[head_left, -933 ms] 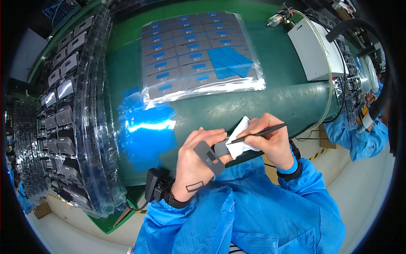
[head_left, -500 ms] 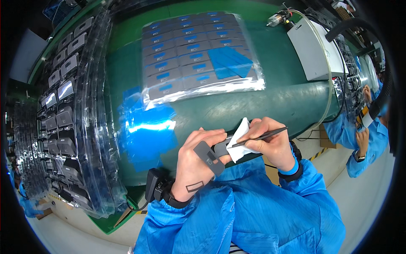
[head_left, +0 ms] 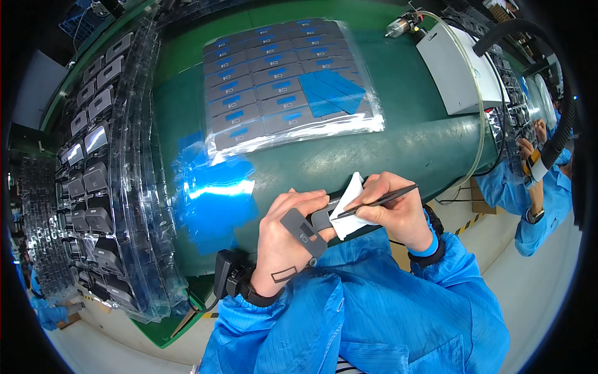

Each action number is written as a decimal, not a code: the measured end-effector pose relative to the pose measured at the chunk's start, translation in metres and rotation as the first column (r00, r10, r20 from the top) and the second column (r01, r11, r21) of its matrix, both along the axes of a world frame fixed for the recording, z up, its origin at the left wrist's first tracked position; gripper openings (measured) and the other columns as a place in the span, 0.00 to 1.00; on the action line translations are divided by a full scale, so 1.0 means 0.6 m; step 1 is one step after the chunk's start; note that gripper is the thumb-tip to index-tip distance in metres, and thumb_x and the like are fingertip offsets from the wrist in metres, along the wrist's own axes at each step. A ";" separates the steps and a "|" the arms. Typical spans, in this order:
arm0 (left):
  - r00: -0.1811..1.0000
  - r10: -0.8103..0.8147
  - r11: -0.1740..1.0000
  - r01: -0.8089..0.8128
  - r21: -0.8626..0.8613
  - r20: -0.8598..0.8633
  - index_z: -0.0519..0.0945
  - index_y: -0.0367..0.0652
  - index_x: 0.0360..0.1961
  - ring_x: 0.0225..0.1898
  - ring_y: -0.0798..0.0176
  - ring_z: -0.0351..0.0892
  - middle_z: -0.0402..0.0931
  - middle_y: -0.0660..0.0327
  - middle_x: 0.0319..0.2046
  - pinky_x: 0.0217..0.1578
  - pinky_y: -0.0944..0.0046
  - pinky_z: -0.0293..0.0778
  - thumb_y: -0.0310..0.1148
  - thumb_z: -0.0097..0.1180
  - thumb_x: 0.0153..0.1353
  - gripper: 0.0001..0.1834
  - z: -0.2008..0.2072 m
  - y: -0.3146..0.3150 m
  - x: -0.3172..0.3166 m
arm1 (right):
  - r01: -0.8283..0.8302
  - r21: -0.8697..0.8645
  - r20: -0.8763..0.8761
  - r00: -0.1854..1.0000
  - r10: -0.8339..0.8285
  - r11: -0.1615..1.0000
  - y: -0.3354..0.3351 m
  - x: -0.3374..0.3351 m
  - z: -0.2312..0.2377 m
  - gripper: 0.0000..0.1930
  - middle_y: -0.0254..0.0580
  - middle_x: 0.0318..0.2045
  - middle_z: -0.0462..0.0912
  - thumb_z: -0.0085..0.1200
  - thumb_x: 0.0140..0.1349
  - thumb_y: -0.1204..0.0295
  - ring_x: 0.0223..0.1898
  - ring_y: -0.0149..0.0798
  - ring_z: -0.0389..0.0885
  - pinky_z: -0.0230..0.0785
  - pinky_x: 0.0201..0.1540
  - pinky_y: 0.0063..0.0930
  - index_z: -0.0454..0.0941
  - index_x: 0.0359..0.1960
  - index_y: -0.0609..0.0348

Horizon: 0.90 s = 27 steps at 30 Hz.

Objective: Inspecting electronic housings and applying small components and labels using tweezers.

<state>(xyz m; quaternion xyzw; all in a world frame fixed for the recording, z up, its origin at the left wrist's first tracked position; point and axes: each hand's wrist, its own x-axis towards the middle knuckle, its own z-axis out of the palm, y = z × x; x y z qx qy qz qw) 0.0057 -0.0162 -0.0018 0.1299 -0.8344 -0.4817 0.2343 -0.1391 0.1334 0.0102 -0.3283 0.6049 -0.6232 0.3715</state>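
Many labels [head_left: 271, 62] ahead, left hand [head_left: 280, 230] gripping device [head_left: 320, 219], right hand [head_left: 398, 206] pinching stick [head_left: 391, 196], cloth [head_left: 347, 226] partly hiding device.

Passage is offered over mat [head_left: 349, 153] between sheet [head_left: 305, 131] and right hand [head_left: 398, 209] | left side is blocked by trays [head_left: 132, 187] | right side is barred by box [head_left: 458, 71], tube [head_left: 481, 128]

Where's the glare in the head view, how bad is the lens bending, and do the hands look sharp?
Head view: white glare streaks the blue film and the near edge of the clear plastic sheet; head view: fisheye bending bows the stacked clear trays at left, corners black; head view: left hand and right hand look reasonably sharp, away from those streaks.
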 end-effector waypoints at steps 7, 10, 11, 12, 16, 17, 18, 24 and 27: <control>1.000 0.009 0.999 -0.009 -0.035 -0.009 0.79 0.39 0.36 0.41 0.51 0.79 0.80 0.54 0.39 0.50 0.53 0.70 0.36 0.74 0.34 0.25 0.005 0.002 -0.003 | 0.180 -0.129 0.354 0.927 -0.124 0.975 0.020 -0.032 0.015 0.10 0.44 0.28 0.81 0.58 0.52 0.79 0.34 0.32 0.80 0.70 0.38 0.23 0.67 0.29 0.59; 1.000 0.017 0.999 -0.017 -0.043 0.003 0.79 0.39 0.36 0.41 0.51 0.79 0.80 0.54 0.39 0.50 0.53 0.70 0.36 0.74 0.33 0.26 0.001 0.003 -0.002 | 0.161 -0.117 0.362 0.926 -0.109 0.980 0.020 -0.031 0.029 0.10 0.45 0.29 0.81 0.58 0.51 0.80 0.34 0.33 0.80 0.71 0.38 0.24 0.68 0.29 0.59; 1.000 0.018 0.999 -0.018 -0.048 -0.002 0.79 0.39 0.36 0.41 0.51 0.79 0.80 0.54 0.39 0.50 0.53 0.70 0.36 0.74 0.34 0.26 0.002 0.003 -0.003 | 0.139 -0.089 0.388 0.917 -0.094 0.986 0.018 -0.029 0.032 0.10 0.45 0.29 0.81 0.59 0.51 0.81 0.34 0.33 0.80 0.71 0.38 0.23 0.68 0.29 0.59; 1.000 0.021 0.998 -0.021 -0.052 -0.006 0.79 0.39 0.36 0.41 0.51 0.79 0.80 0.54 0.39 0.50 0.53 0.70 0.36 0.74 0.34 0.26 0.003 0.003 -0.003 | 0.143 -0.089 0.389 0.916 -0.097 0.986 0.015 -0.025 0.030 0.10 0.45 0.29 0.81 0.59 0.51 0.81 0.34 0.33 0.80 0.71 0.38 0.23 0.68 0.29 0.59; 1.000 0.017 0.999 -0.017 -0.035 0.000 0.79 0.39 0.36 0.41 0.52 0.79 0.80 0.54 0.39 0.50 0.53 0.70 0.37 0.74 0.34 0.25 0.004 0.003 -0.004 | 0.034 0.020 0.134 0.990 -0.036 0.999 -0.001 -0.014 0.010 0.09 0.43 0.30 0.82 0.60 0.49 0.82 0.34 0.30 0.79 0.71 0.39 0.22 0.71 0.29 0.62; 1.000 0.014 1.000 -0.014 -0.022 0.002 0.79 0.39 0.36 0.41 0.52 0.79 0.80 0.54 0.39 0.51 0.53 0.69 0.36 0.74 0.34 0.25 0.003 0.004 -0.004 | 0.071 0.009 0.116 0.991 -0.072 0.997 -0.007 -0.007 0.005 0.09 0.43 0.30 0.82 0.60 0.50 0.82 0.34 0.30 0.79 0.71 0.38 0.22 0.72 0.29 0.62; 1.000 0.011 1.000 -0.011 -0.009 0.004 0.79 0.39 0.36 0.41 0.52 0.79 0.80 0.54 0.39 0.51 0.53 0.69 0.36 0.74 0.35 0.25 0.002 0.004 -0.004 | 0.109 -0.003 0.099 0.989 -0.108 0.994 -0.013 -0.002 0.002 0.08 0.42 0.30 0.82 0.60 0.50 0.81 0.34 0.29 0.78 0.70 0.38 0.22 0.72 0.29 0.62; 1.000 0.016 0.999 -0.017 0.032 0.014 0.80 0.39 0.38 0.42 0.52 0.78 0.80 0.54 0.40 0.51 0.53 0.69 0.30 0.73 0.33 0.25 0.004 0.005 -0.003 | 0.121 -0.028 -0.064 0.990 -0.123 0.992 0.001 0.005 0.005 0.08 0.39 0.30 0.83 0.63 0.46 0.81 0.33 0.30 0.76 0.65 0.42 0.26 0.75 0.25 0.60; 1.000 0.016 1.000 -0.016 0.005 -0.005 0.79 0.40 0.37 0.42 0.53 0.79 0.80 0.54 0.39 0.51 0.53 0.69 0.33 0.73 0.35 0.24 0.000 0.003 -0.001 | 0.129 -0.028 -0.176 0.975 -0.132 0.991 0.005 0.011 0.006 0.08 0.37 0.29 0.83 0.64 0.44 0.80 0.30 0.32 0.75 0.61 0.42 0.28 0.76 0.22 0.58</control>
